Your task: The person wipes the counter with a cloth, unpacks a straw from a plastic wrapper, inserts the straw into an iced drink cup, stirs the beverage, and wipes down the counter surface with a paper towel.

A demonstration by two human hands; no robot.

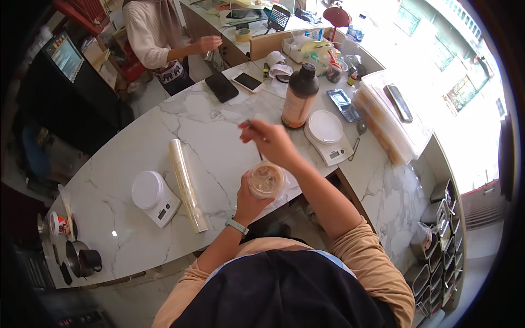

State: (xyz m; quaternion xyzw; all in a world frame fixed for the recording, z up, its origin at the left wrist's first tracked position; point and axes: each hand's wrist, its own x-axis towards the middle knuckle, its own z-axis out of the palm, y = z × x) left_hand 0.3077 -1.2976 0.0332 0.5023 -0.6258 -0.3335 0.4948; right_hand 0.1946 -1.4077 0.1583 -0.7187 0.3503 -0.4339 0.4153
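Left hand (254, 200) has us gripped round the clear cup (266, 180), light-brown contents, held close to the near edge of the desk (213, 134). Can't tell if its base touches down. Right hand (269, 143) is up beyond the cup, fingers bent; can't tell if they pinch anything. Our read: left is steadying the cup while right works above it; any shift calls for keeping it upright and off that edge. Wrap roll (188, 186) and one scale (156, 198) sit to our left, brown bottle (299, 101) and second scale (326, 134) to our right. Widest gap for moving: between roll and bottle, short of the phones (222, 88).
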